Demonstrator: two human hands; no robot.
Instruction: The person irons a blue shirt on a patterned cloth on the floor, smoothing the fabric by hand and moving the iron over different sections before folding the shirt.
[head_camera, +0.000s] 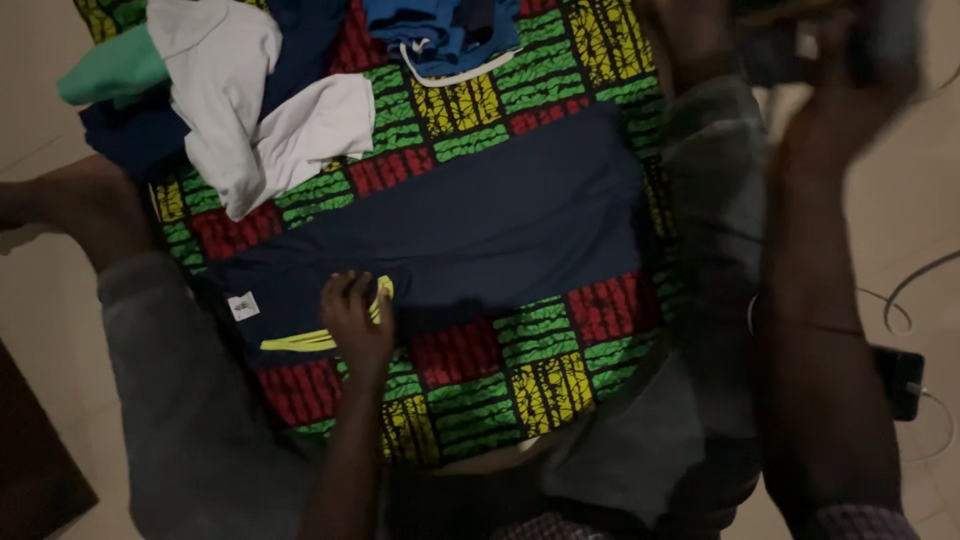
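Clothes pile: a heap of loose garments lies at the upper left, with a crumpled white cotton garment on top, a mint-green piece sticking out beside it and dark blue cloth beneath; they look set aside, off the cleared middle.
Base cloth: a wax-print cloth in red, green and yellow blocks is spread flat between the seated person's grey-trousered legs, seemingly as a clean working surface over the pale floor.
Garment in hand: a navy blue garment with yellow-green trim lies flattened across the middle of the print cloth, a small white tag showing near its left edge.
Left hand: the left hand rests palm down on the garment's lower edge by the yellow trim, fingers curled loosely and pressing rather than pinching, apparently to pin the fabric flat.
Blue top: a brighter blue garment with white edging sits at the far end of the cloth, apart from the navy one.
Right hand: the right hand is raised at the upper right, blurred; whether its fingers are open or closed cannot be told.
Floor items: a dark phone-like block with thin cables lies on the floor at right, well apart from the cloth.
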